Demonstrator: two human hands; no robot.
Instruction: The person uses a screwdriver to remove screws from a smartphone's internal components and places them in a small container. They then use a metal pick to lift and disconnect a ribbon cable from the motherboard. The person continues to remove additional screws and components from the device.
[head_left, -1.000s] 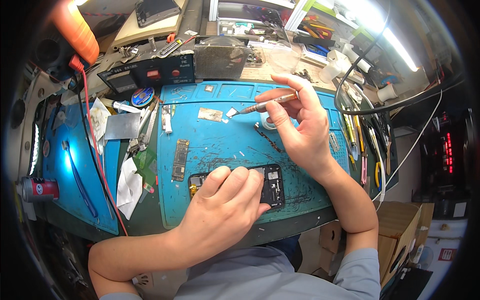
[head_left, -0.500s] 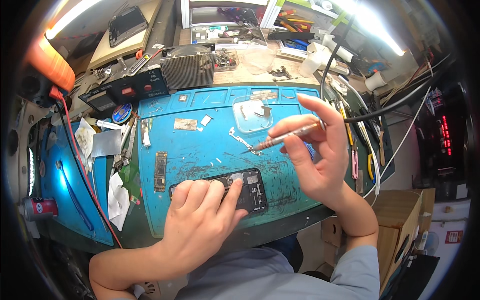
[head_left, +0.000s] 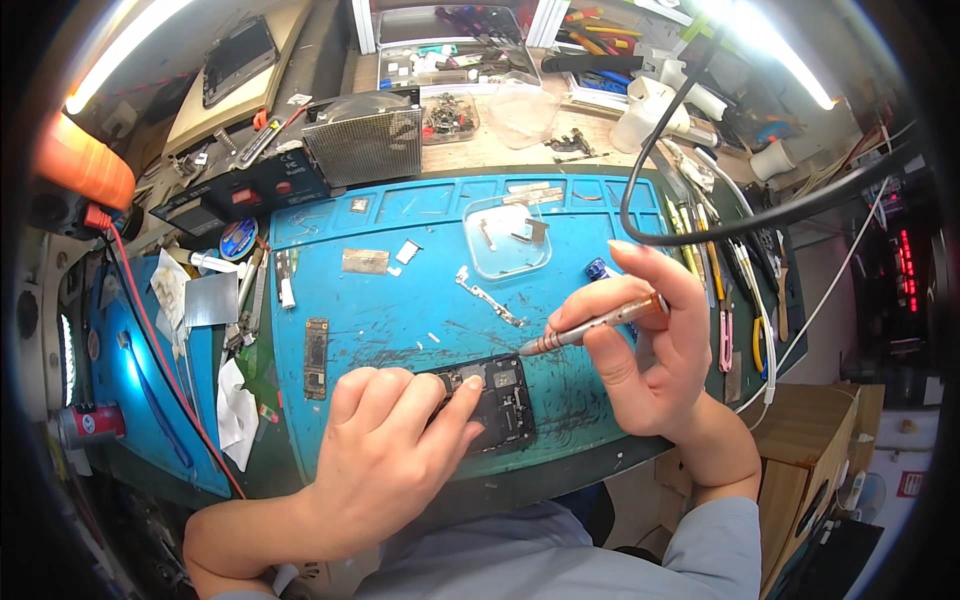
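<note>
Across the upper middle of the frame, a pale wooden desk [head_left: 475, 158], crowded with trays and loose parts. Over the centre, a blue mat [head_left: 400, 290], scratched, with shallow compartments along the far side. At upper left, a black box [head_left: 225, 205] with red controls; just beside it, toward the centre, a mesh-fronted unit [head_left: 365, 145].

Below centre, the left hand [head_left: 385, 460], bent over the left part of an opened black phone [head_left: 500, 410], index fingertip resting near the upper edge; hard to tell gripping from simple steadying. Right of centre, the right hand [head_left: 655, 360], closed in a pinch around a slim silver tool [head_left: 595, 328], one finger arched clear above.

On the lower middle of the mat, the phone, inner parts facing up, left end hidden by the hand. Tool slanting down leftward, tip at the phone's upper right corner; impossible to tell touching from merely near.

Above centre, a clear tray [head_left: 505, 265] with small metal pieces inside. Left of centre, a circuit board [head_left: 316, 358]; higher up, a tan plate [head_left: 365, 261]; near it, a small pale piece [head_left: 407, 251].
</note>
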